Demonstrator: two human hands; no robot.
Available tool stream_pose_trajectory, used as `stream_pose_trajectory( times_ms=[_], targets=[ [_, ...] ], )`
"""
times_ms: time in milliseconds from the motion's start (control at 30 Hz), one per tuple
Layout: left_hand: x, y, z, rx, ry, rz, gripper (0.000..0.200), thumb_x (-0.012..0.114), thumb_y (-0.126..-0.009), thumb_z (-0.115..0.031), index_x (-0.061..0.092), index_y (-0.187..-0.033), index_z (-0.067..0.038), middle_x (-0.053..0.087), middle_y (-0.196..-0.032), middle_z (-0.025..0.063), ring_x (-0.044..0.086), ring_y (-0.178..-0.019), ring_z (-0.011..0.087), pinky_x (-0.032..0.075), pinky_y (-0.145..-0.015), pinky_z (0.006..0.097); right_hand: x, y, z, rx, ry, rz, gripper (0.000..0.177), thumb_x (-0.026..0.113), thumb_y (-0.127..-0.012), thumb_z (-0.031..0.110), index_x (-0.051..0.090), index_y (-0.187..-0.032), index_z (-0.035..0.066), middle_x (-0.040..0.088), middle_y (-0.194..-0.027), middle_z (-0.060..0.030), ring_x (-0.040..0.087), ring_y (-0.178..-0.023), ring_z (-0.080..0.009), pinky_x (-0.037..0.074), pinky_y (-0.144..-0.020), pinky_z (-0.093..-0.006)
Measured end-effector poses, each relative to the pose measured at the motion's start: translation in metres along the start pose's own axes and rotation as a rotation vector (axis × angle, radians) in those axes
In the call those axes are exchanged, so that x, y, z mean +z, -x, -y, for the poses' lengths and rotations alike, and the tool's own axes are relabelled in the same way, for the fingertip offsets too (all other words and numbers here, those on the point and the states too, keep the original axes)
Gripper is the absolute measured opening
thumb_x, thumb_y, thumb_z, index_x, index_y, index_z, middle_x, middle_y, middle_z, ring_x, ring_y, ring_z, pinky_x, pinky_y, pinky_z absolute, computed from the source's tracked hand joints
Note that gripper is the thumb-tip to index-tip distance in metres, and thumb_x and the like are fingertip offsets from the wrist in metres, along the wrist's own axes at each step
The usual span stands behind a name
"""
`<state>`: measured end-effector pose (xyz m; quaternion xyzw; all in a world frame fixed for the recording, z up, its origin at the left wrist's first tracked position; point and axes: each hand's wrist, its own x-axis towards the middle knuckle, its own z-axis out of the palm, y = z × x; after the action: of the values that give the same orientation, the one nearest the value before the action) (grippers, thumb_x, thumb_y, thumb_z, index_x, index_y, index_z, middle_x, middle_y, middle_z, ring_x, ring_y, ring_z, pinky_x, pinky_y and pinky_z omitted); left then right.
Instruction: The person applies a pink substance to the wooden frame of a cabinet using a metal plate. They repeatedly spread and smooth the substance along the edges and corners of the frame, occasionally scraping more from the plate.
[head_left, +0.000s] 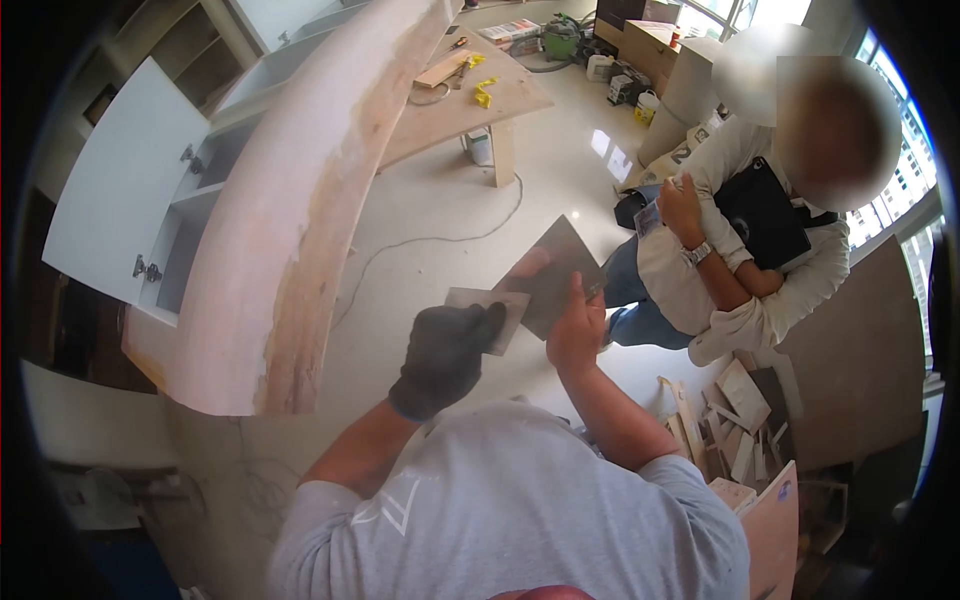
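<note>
My left hand, in a dark glove, grips a flat, square-edged filler spreader. Bare, my right hand holds a dark flat plate by its lower right side, thumb along its face. A pinkish smear, perhaps filler, lies on the plate's left part. The spreader's corner overlaps the plate's lower left edge in this view. To the left runs a long curved wooden panel, its face coated pale pink with bare brown wood along the right edge.
A person with a black tablet-like case stands close on the right. Wood offcuts lie at lower right. Behind is a worktable with tools; a cable crosses the floor. A cabinet door hangs open at left.
</note>
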<state>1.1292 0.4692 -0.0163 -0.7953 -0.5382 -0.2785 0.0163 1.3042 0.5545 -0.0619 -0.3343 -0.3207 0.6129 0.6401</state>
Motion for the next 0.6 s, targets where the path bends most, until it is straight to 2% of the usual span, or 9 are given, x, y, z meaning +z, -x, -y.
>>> stream_pose_trajectory(
  times_ms=[100, 200, 233, 300, 367, 400, 467, 533, 600],
  targets=[
    [0.008, -0.005, -0.008, 0.058, -0.062, -0.117, 0.051, 0.067, -0.07, 0.005, 0.07, -0.12, -0.004, 0.065, -0.101, 0.0099, 0.061, -0.089, 0.0278, 0.047, -0.082, 0.0424, -0.004, 0.005, -0.007, -0.035, 0.164, 0.124, 0.03, 0.049, -0.108, 0.023, 0.06, -0.121, -0.001, 0.066, -0.11, -0.0074, 0.061, -0.098, -0.0123, 0.05, -0.086, -0.0275],
    [0.003, -0.018, -0.01, 0.046, 0.003, -0.05, 0.051, 0.069, -0.069, 0.003, 0.069, -0.121, -0.003, 0.067, -0.103, 0.0104, 0.062, -0.091, 0.0271, 0.048, -0.082, 0.0422, 0.011, 0.026, 0.017, 0.056, 0.234, 0.22, 0.031, 0.049, -0.108, 0.023, 0.06, -0.122, -0.002, 0.068, -0.107, -0.0079, 0.062, -0.097, -0.0136, 0.05, -0.085, -0.0296],
    [0.001, -0.026, -0.009, 0.099, -0.025, -0.106, 0.047, 0.068, -0.072, 0.001, 0.068, -0.118, -0.002, 0.067, -0.097, 0.0113, 0.063, -0.083, 0.0282, 0.049, -0.074, 0.0419, 0.009, 0.03, 0.013, -0.083, 0.363, 0.271, 0.032, 0.049, -0.108, 0.023, 0.06, -0.124, -0.002, 0.068, -0.109, -0.0082, 0.062, -0.097, -0.0138, 0.051, -0.084, -0.0304],
    [-0.006, -0.041, -0.006, 0.23, -0.053, -0.224, 0.038, 0.066, -0.077, -0.004, 0.065, -0.114, -0.001, 0.067, -0.083, 0.0131, 0.065, -0.066, 0.0306, 0.051, -0.058, 0.0414, 0.004, 0.036, 0.022, 0.011, 0.653, 0.359, 0.034, 0.052, -0.105, 0.025, 0.061, -0.124, -0.002, 0.069, -0.106, -0.0152, 0.065, -0.096, -0.024, 0.052, -0.084, -0.036],
    [-0.02, -0.052, -0.003, 0.193, 0.015, -0.217, 0.046, 0.072, -0.078, -0.013, 0.064, -0.121, 0.0, 0.07, -0.095, 0.0164, 0.066, -0.077, 0.0329, 0.053, -0.069, 0.0438, -0.003, 0.05, 0.017, 0.087, 0.781, 0.479, 0.035, 0.054, -0.103, 0.028, 0.062, -0.122, 0.0, 0.069, -0.097, -0.0203, 0.067, -0.096, -0.0312, 0.052, -0.083, -0.0416],
    [-0.014, -0.039, 0.011, 0.135, -0.014, -0.245, 0.046, 0.072, -0.082, -0.013, 0.062, -0.125, 0.001, 0.07, -0.102, 0.0202, 0.067, -0.083, 0.0362, 0.054, -0.074, 0.0432, -0.012, 0.052, 0.001, -0.085, 0.775, 0.567, 0.037, 0.054, -0.103, 0.03, 0.061, -0.123, 0.0, 0.069, -0.094, -0.0187, 0.068, -0.097, -0.0284, 0.052, -0.083, -0.0425],
    [-0.004, -0.028, 0.038, 0.174, -0.076, -0.381, 0.05, 0.069, -0.09, -0.012, 0.054, -0.135, 0.003, 0.07, -0.11, 0.0211, 0.068, -0.086, 0.0348, 0.055, -0.08, 0.0424, -0.02, 0.041, 0.005, 0.183, 0.673, 0.418, 0.037, 0.054, -0.103, 0.031, 0.061, -0.122, 0.0, 0.068, -0.094, -0.0159, 0.068, -0.097, -0.0258, 0.054, -0.083, -0.0414],
    [-0.016, -0.03, 0.005, -0.399, 1.294, -0.364, 0.044, 0.055, -0.104, -0.022, 0.048, -0.139, 0.004, 0.066, -0.109, 0.0191, 0.069, -0.1, 0.0328, 0.056, -0.088, 0.0453, -0.025, 0.033, 0.016, 0.463, 0.461, 0.267, 0.038, 0.055, -0.102, 0.032, 0.061, -0.122, 0.0, 0.068, -0.096, -0.0132, 0.068, -0.097, -0.0236, 0.055, -0.083, -0.04],
    [-0.005, -0.02, 0.02, -0.464, 1.467, -0.25, 0.054, 0.057, -0.103, -0.026, 0.041, -0.145, 0.004, 0.066, -0.107, 0.016, 0.07, -0.089, 0.029, 0.06, -0.078, 0.0441, -0.024, 0.028, 0.031, 0.736, 0.142, 0.104, 0.039, 0.057, -0.102, 0.034, 0.061, -0.121, 0.001, 0.068, -0.101, -0.0108, 0.067, -0.097, -0.022, 0.056, -0.083, -0.0383]
  ],
)
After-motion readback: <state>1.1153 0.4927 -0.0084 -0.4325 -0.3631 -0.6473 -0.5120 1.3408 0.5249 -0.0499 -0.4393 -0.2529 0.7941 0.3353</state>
